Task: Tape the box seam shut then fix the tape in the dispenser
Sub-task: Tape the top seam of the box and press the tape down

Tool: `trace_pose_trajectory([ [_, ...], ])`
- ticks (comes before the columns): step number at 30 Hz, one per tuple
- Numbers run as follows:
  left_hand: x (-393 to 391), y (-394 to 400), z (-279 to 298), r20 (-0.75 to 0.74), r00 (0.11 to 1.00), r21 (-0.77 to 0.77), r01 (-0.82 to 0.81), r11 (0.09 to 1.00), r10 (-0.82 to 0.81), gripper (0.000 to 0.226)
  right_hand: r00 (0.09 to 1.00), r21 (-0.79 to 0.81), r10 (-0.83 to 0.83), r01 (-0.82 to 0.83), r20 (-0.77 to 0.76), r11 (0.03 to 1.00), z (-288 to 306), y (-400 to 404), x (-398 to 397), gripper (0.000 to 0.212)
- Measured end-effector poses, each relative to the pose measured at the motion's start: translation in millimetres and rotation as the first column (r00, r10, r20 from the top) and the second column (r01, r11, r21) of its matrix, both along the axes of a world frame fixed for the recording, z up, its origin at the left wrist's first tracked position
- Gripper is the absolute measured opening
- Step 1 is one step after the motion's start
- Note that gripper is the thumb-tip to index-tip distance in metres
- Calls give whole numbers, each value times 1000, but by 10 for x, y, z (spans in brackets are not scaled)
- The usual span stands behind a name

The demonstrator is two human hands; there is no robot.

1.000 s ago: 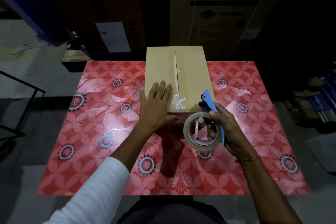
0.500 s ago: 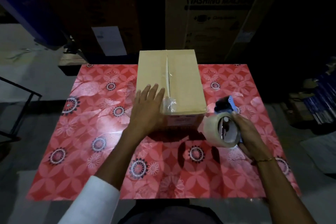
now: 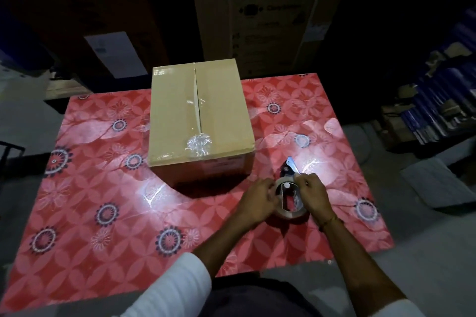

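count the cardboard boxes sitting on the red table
1. The cardboard box sits at the table's far middle; the washing-machine carton stands behind the table, not on it.

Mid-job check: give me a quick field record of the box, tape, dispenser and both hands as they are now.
box: closed, on red floral table
seam: clear tape along it, crumpled wad at near end
tape dispenser: right of box, apart from it
left hand: on the roll
right hand: gripping dispenser, fingers at the tape
stage: fixing tape
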State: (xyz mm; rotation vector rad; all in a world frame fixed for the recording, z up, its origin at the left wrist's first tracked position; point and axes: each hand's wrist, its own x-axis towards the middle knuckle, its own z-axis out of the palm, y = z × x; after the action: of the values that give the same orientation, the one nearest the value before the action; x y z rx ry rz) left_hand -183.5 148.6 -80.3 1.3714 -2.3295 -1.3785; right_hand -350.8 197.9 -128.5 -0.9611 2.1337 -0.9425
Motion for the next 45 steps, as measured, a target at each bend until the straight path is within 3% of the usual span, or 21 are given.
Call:
trace_pose_trajectory([
  [2,-13,-31,-22,-9,1000,13,-12,1000,12,28,999,31,21,-20,-47,999,14,0,-18,45],
  [5,7,-73,24,-28,999,-10,-29,1000,29,30,983,69,42,-30,-176,997,54,-13,-41,23],
  [7,81,-98,92,-12,993,-137,-120,983,120,27,978,26,39,-34,-207,999,166,-94,-9,31],
  [10,232,-119,254,-16,967,-427,-235,873,252,17,990,-176,102,-119,-102,977,445,-305,179,38],
  [14,449,-227,534,-184,952,-580,-306,755,245,9,947,-362,302,-320,-108,876,728,-624,546,44],
  [17,753,-384,630,-263,895,-637,-441,631,360,11,884,-352,389,-462,-260,814,772,-777,798,50],
  [19,993,-470,620,-232,810,-650,-541,534,538,17,846,-320,408,-513,-342,797,742,-818,924,51],
  [21,1215,-562,575,-161,711,-613,-615,496,684,27,825,-288,417,-535,-382,795,703,-830,1010,53],
  [23,1399,-642,509,-106,675,-481,-677,557,730,41,829,-266,416,-526,-373,808,692,-839,1043,55],
  [25,1529,-701,450,-148,702,-249,-709,660,697,54,831,-252,417,-521,-367,816,723,-843,1049,56],
  [27,1577,-710,429,-155,723,-142,-691,709,673,61,824,-254,418,-529,-383,810,759,-840,1052,55],
  [35,1544,-942,939,-3,773,-257,-614,747,634,83,827,-374,238,-462,-510,804,1239,-1054,1043,32],
  [39,1523,-1026,1236,60,778,-372,-564,737,626,89,837,-403,174,-419,-518,814,1594,-1154,1112,51],
  [45,1430,-1113,1465,135,753,-520,-499,693,644,90,826,-285,112,-314,-552,906,1797,-1276,1298,68],
])
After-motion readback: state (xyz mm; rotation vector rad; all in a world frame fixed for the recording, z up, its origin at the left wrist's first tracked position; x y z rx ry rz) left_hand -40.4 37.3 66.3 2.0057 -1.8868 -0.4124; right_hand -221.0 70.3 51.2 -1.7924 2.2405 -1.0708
